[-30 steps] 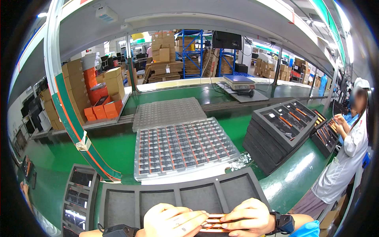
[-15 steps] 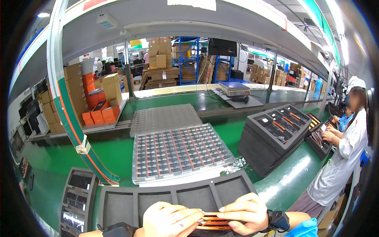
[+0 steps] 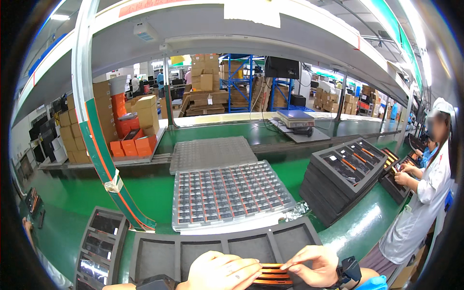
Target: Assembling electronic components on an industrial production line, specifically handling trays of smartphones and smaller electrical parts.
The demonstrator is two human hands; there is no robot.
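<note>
A small bundle of thin dark strips with orange edges [image 3: 273, 276] is held level between my two hands, low and near in the head view. My left hand [image 3: 223, 271] closes over its left end, fingers laid along the top. At the right end, the thumb and fingers of my right hand [image 3: 316, 265] pinch it. Beneath both hands lies a black foam tray [image 3: 159, 236] with several rectangular recesses. The recess parts I can see look bare; my hands hide the near side. Beyond it, a clear plastic tray [image 3: 229, 194] carries rows of small orange-edged dark pieces.
Left stands a foam tray with glossy dark panels [image 3: 107, 223], beside a green post [image 3: 99, 154]. A stack of foam trays [image 3: 321, 200] rises on the right, near a co-worker in white [image 3: 411, 217]. Farther back are a translucent tray [image 3: 212, 153] and a scale [image 3: 295, 116].
The whole scene has shifted slightly right and down in the picture. My right hand's fingers have drawn back a little, and more of the orange edges show between my hands.
</note>
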